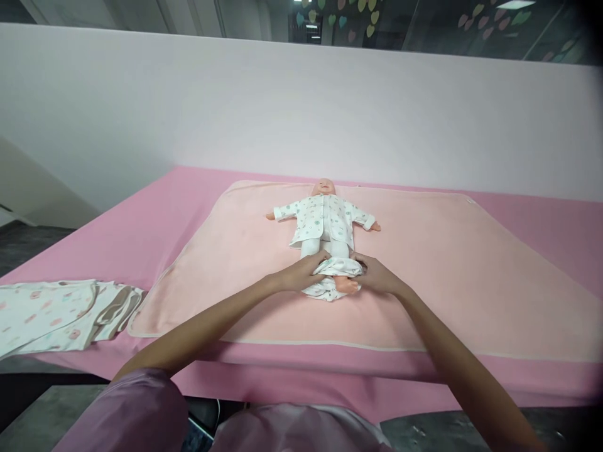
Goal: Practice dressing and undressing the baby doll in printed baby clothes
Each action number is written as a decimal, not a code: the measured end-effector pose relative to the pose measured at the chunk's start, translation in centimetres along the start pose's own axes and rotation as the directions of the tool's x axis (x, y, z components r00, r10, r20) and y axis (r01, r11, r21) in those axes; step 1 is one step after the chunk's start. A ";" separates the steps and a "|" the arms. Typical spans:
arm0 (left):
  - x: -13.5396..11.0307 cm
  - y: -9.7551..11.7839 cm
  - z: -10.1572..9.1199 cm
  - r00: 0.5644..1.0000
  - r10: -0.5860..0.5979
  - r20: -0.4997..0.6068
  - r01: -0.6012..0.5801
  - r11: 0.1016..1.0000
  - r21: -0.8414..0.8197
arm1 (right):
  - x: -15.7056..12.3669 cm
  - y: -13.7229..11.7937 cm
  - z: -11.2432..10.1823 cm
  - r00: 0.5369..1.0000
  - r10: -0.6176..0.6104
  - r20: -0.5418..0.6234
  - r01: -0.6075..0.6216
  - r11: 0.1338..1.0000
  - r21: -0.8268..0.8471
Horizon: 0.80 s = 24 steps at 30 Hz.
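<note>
A baby doll (324, 216) lies on its back on a peach blanket (438, 276), head toward the wall, wearing a white dotted top. Bunched white patterned trousers (336, 269) sit gathered around its lower legs, and one bare foot (347, 285) sticks out below them. My left hand (305, 274) grips the left side of the bunched trousers with curled fingers. My right hand (377, 275) grips their right side the same way. Both hands touch the cloth at the doll's shins.
The blanket lies on a pink table (141, 226) against a pale wall (301, 107). A folded patterned cloth (56, 314) rests at the table's front left corner. The table's front edge runs just below my forearms.
</note>
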<state>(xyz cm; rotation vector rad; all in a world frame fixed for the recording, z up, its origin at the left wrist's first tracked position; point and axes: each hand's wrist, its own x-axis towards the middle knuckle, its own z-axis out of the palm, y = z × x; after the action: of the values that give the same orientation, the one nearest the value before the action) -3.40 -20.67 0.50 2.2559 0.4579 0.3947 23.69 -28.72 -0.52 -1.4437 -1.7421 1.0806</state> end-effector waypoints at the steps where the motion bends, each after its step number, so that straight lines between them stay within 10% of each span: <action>1: -0.2 0.1 -0.4 1.000 0.026 -0.004 -0.026 0.996 0.085 | 0.1 -0.3 -0.7 0.998 0.014 0.060 -0.013 1.000 -0.018; 5: -1.0 -0.2 -2.4 0.978 0.104 -0.183 -0.036 0.939 0.341 | -0.2 -1.7 -3.3 0.992 0.001 0.127 0.012 0.995 -0.102; 9: 0.6 -2.6 -3.7 0.886 0.022 -0.464 0.227 0.851 0.474 | 2.1 -2.4 -2.9 0.976 -0.068 -0.206 0.001 0.951 -0.311; 16: 6.1 -5.3 -4.1 0.860 -0.057 -0.507 0.362 0.769 0.527 | 9.7 -2.1 -0.5 0.946 -0.203 -0.252 -0.030 0.721 -0.692; 20: 2.7 -7.9 -7.6 0.661 -0.346 -0.666 0.490 0.871 0.034 | 7.7 1.3 -5.7 0.854 -0.050 -0.518 -0.252 0.831 -0.496; 24: -3.6 -11.4 -10.7 0.509 -0.569 -0.646 0.714 0.698 -0.053 | 2.8 6.7 -9.5 0.833 0.224 -0.506 -0.474 0.761 -0.443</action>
<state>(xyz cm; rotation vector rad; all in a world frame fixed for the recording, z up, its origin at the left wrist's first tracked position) -13.35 -8.25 -1.67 1.8927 1.7297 0.7080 34.43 -23.67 -2.08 -2.2573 -1.5392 0.3499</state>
